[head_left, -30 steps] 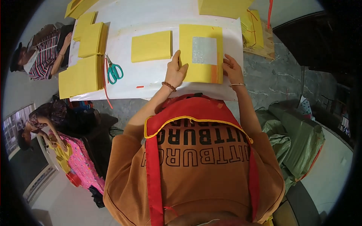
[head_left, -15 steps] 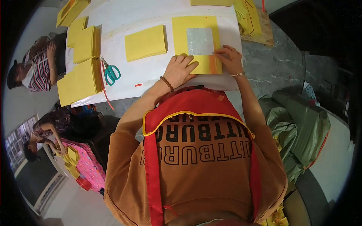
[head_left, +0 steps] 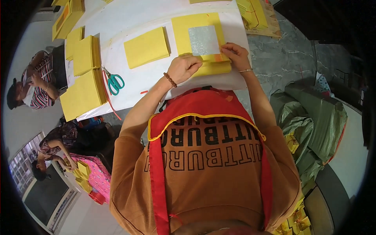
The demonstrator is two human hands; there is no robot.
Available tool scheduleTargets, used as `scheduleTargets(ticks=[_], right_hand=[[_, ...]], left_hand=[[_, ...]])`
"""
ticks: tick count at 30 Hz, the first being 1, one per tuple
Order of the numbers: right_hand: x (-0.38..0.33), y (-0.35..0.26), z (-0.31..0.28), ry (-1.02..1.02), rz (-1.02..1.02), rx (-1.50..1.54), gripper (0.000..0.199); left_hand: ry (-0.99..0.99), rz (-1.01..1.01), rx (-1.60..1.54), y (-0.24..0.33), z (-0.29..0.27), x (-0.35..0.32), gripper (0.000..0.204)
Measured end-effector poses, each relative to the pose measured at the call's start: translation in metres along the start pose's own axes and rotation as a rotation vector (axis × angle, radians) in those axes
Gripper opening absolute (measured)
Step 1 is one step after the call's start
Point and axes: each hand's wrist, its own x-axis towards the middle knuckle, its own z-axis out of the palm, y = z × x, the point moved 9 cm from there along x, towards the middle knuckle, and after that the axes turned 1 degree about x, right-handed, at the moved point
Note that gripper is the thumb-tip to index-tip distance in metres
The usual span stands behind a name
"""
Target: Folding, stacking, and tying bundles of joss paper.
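Note:
On the white-covered table in front of me lies a stack of yellow paper sheets (head_left: 181,31). A silver glittery rectangle (head_left: 203,40) rests on top, and a strip of orange shows near it. The near part of the top sheet is lifted and bent over the rectangle's near edge. My left hand (head_left: 183,70) is closed, its thumb and fingers at the bent edge of the yellow paper. At the right side of the stack my right hand (head_left: 236,55) has its fingers curled and pinched at the paper's edge.
Left of the stack lies a folded yellow paper pile (head_left: 147,47). Teal-handled scissors (head_left: 114,83) and a red ribbon (head_left: 111,102) lie beside several yellow stacks (head_left: 84,89). Green wrapped bundles (head_left: 317,117) stand at right. Two people (head_left: 41,84) sit at left.
The near part of the top yellow sheet has been bent up and away from me. My left hand has gone from spread fingers to closed. The view has shifted slightly.

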Motion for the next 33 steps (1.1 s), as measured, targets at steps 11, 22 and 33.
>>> scheduleTargets(ticks=[11,22,33], right_hand=[[0.000,-0.002,0.002,-0.010,-0.018,0.042,0.019],[-0.011,-0.010,0.005,-0.171,-0.247,-0.480,0.028],[-0.012,-0.038,-0.001,-0.162,-0.259,0.008,0.029]], left_hand=[[-0.018,-0.344,-0.160,-0.037,0.009,-0.003,0.015],[-0.051,-0.447,-0.456,-0.047,0.003,-0.005,0.024],[0.151,0.142,0.368,-0.003,-0.042,-0.001,0.034]])
